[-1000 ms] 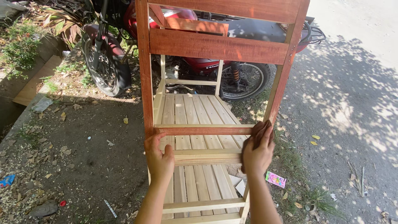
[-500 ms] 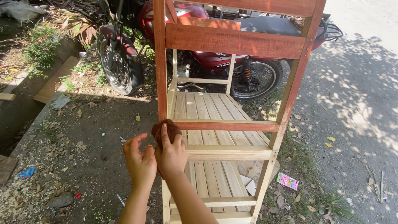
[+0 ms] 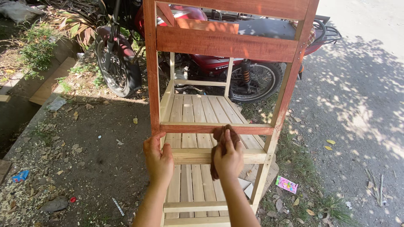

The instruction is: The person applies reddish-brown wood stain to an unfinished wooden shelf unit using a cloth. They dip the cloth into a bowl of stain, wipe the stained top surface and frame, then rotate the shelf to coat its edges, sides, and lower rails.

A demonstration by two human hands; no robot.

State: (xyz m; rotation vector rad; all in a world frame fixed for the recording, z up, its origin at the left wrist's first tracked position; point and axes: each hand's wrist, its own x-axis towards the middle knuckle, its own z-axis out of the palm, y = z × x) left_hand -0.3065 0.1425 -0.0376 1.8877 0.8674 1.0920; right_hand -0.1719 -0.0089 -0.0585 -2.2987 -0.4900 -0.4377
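Two hands: right hand (image 3: 228, 156) fingers press one brown rag (image 3: 220, 133) on rack (image 3: 219, 43), left hand (image 3: 158, 157) fingers grip its post.

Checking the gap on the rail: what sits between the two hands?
In the head view, only the bare stained crossbar and pale slats lie between the left hand and the right hand pressing its brown cloth.

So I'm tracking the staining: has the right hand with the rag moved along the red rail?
Yes. The right hand slid the rag from the rail's right end leftward, then back toward its middle.
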